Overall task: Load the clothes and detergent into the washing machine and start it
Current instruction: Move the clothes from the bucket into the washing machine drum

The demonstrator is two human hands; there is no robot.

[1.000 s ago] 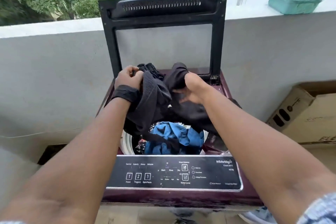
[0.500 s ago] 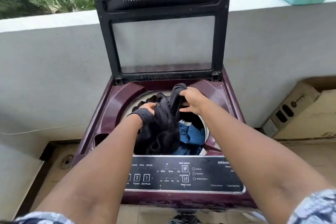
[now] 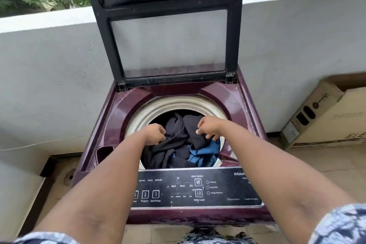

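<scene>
Overhead, open lid (image 3: 168, 25); cardboard box (image 3: 324, 117) right of washing machine (image 3: 111, 117).

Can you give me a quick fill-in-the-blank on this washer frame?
1. The washing machine's lid stands ____.
2. Both hands, left hand and right hand, are at the ____ garment in the drum.
3. Under that garment lies a ____ piece of clothing.
4. The button numbered 3 is labelled ____.

Missing words: open; black; blue; Start/Pause
</scene>
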